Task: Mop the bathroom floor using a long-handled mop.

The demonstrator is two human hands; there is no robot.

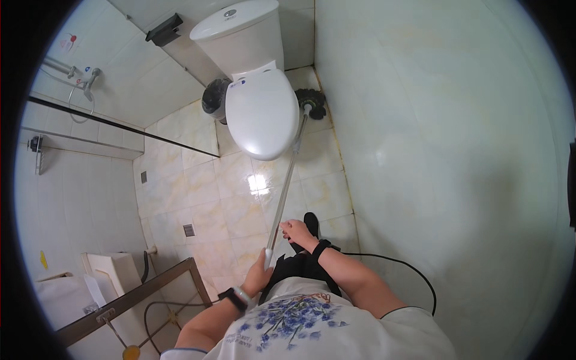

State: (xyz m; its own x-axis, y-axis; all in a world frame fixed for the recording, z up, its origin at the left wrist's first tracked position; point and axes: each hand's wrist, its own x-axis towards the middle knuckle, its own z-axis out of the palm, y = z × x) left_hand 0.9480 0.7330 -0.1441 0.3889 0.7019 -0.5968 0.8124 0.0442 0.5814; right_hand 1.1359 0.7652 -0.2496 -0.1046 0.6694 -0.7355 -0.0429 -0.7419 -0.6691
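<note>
A mop with a long pale pole (284,189) slants away from me across the tiled floor. My left hand (258,273) is wrapped around the white grip at the pole's near end. Curled fingers of my right hand (297,231) lie right beside the pole, lower-middle in the view; whether they touch it cannot be made out. The dark, shaggy mop head (311,102) rests on the floor between the toilet and the right wall. Part of the head and upper pole is hidden by the white toilet's closed lid (263,114).
A lined trash bin (216,100) stands left of the toilet. Shower fittings (91,83) and a glass panel's dark edge (121,123) are at left. Below them is a brown-framed door (130,299). Floor drains (188,230) lie left; a tiled wall (418,148) rises at right. Black cables (405,262) run from my wrists.
</note>
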